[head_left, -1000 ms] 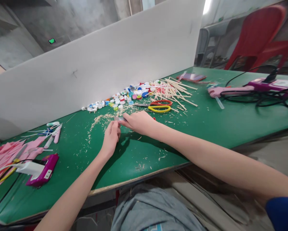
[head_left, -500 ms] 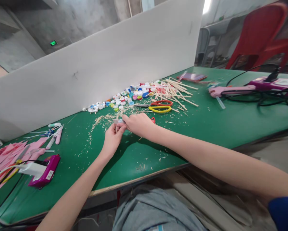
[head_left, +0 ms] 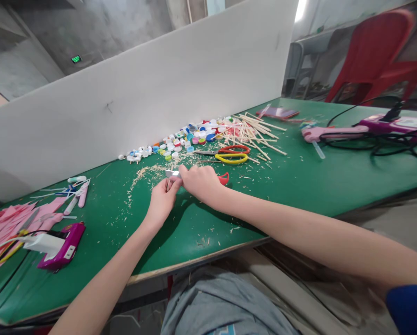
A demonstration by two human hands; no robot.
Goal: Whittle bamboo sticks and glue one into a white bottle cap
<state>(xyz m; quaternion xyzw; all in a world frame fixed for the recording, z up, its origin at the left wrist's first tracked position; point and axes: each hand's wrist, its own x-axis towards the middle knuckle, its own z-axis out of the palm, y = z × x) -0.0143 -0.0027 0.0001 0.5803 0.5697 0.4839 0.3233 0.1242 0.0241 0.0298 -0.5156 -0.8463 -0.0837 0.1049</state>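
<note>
My right hand [head_left: 201, 184] is closed around a red-handled utility knife [head_left: 224, 178], whose pale blade [head_left: 170, 173] sticks out on the left past my thumb. Just below the blade, my left hand [head_left: 162, 199] pinches a small wooden stick, mostly covered by the fingers. The two hands touch or nearly touch at the fingertips. Wood shavings [head_left: 143, 174] lie scattered around them on the green table [head_left: 281, 186]. Behind my right hand rests a pair of scissors [head_left: 232, 158] with one orange and one yellow handle loop.
Coloured bottle caps [head_left: 178, 148] and a heap of wooden sticks [head_left: 264, 135] lie along the white partition [head_left: 208, 70]. At left are a purple power strip [head_left: 63, 249], pink sheets [head_left: 16, 218] and glue guns [head_left: 83, 193]. Another glue gun [head_left: 334, 133] with black cables lies at right.
The knife has shifted slightly in my right hand's motion, and more of its blade and red handle now shows. My left hand keeps its pinch in nearly the same spot.
</note>
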